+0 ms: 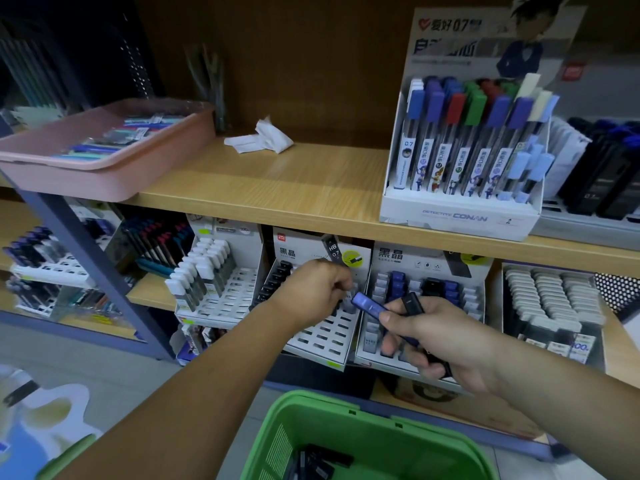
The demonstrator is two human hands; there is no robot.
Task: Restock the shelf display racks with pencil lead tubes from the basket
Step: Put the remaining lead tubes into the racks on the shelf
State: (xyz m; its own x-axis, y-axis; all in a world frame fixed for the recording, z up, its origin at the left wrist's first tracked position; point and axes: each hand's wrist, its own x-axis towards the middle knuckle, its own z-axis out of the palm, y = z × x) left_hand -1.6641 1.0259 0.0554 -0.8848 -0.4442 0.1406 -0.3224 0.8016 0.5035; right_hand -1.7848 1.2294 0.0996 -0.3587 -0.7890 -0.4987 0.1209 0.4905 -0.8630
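Mid-restock: the left hand reaches into the display rack, fingers curled, its hold hidden. The right hand grips 2 tubes, a blue tube and a black tube, above the green basket, where more lie. Next move, likely: seating 1 upright in a free slot.

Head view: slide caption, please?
Left hand at a display rack; right hand grips a blue tube and a black tube.

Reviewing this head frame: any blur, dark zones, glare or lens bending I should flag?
Head view: wide-angle bending tilts the shelf edge; upper left corner is dark, detail lost; lower left floor is smeared; soft sheen on the shelf top, no harsh glare; left hand, right hand and blue tube read sharp; the basket interior is dim.
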